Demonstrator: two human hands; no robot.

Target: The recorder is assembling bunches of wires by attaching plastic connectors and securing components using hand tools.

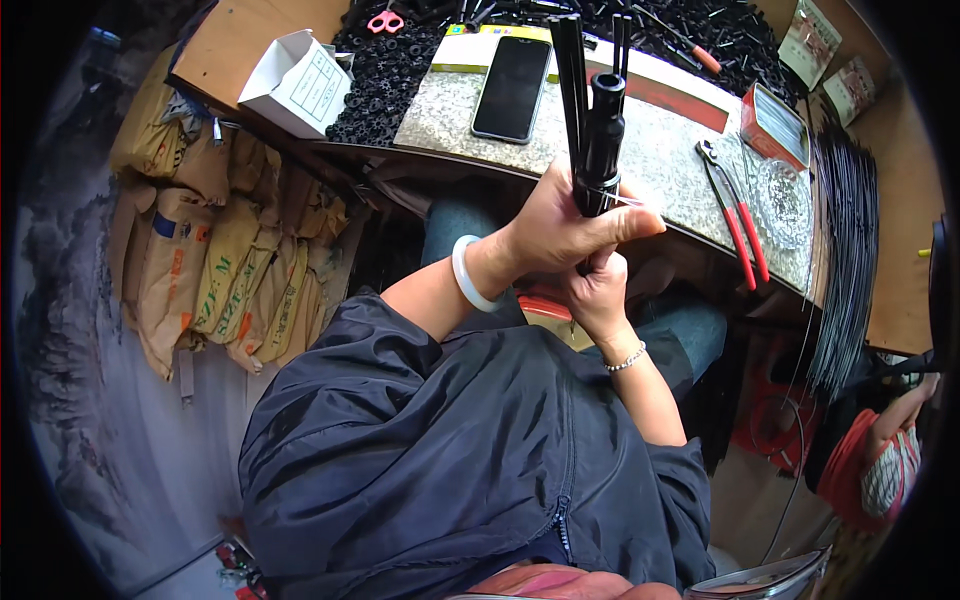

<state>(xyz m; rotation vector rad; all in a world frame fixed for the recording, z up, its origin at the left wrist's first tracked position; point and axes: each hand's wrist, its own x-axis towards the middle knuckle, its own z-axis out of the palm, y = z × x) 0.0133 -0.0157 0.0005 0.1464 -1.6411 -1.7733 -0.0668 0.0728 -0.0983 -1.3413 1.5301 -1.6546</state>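
Just above the crook of my left thumb, the black bundle (597, 150) stands roughly upright, and the fingers of my left hand (548, 226) are wrapped around its lower part, grasping it. Right beneath them, my right hand (602, 292) has its fingers curled in close under the left; their inner side is hidden, so I cannot tell whether they grasp the bundle's lower end. Out past my fingers rise a stout tube (602, 130) with a ringed, hollow-looking top and, on either side of it, slim rods (570, 85). I judge the bundle fairly light but top-heavy, since most of what shows stands beyond the grip. The glossy tube looks hard and stiff, smooth enough to turn or slide against the skin; the rods look springier, likelier to splay if pressed sideways. I would take hold low, where the pieces come together beside the thumb, squeezing evenly, and leave the thin tips alone. A fine pale strand (625, 200) crosses near my left thumb; it seems delicate, so I would avoid snagging it. Farther out ahead of the fingers, a phone (511, 88) lies on the speckled worktop (432, 112), with red-handled pliers (734, 216) to their right.
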